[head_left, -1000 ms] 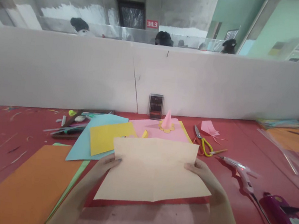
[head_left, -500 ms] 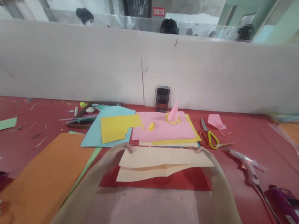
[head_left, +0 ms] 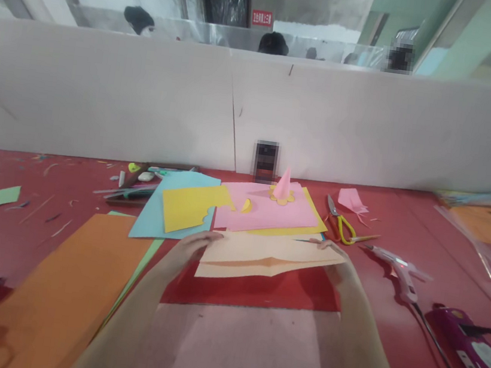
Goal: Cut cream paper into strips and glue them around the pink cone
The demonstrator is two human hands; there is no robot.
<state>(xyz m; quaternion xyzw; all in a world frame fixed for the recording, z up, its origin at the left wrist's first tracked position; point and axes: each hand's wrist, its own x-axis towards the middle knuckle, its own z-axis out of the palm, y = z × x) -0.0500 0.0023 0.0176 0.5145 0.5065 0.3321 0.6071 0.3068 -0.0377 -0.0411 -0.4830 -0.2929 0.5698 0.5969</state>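
A cream paper sheet (head_left: 263, 256) is folded over on itself above a red sheet (head_left: 254, 291) on the table. My left hand (head_left: 189, 252) grips its left edge and my right hand (head_left: 335, 262) grips its right edge, fingers closed on the paper. Just beyond it lie a pink sheet (head_left: 268, 214) and a yellow sheet (head_left: 186, 206) on a light blue sheet (head_left: 154, 220). A small pink paper cone (head_left: 284, 186) stands on a yellow flower shape at the back.
Yellow-handled scissors (head_left: 340, 223) and a white glue gun (head_left: 397, 270) lie to the right, with a purple device (head_left: 469, 343) further right. A large orange sheet (head_left: 64, 287) covers the left. A white partition wall (head_left: 148, 99) backs the table; people sit beyond it.
The cream sheet, held up flat a second ago, has been folded down and away from me. Both hands moved forward with its edges, and the red sheet beneath now shows.
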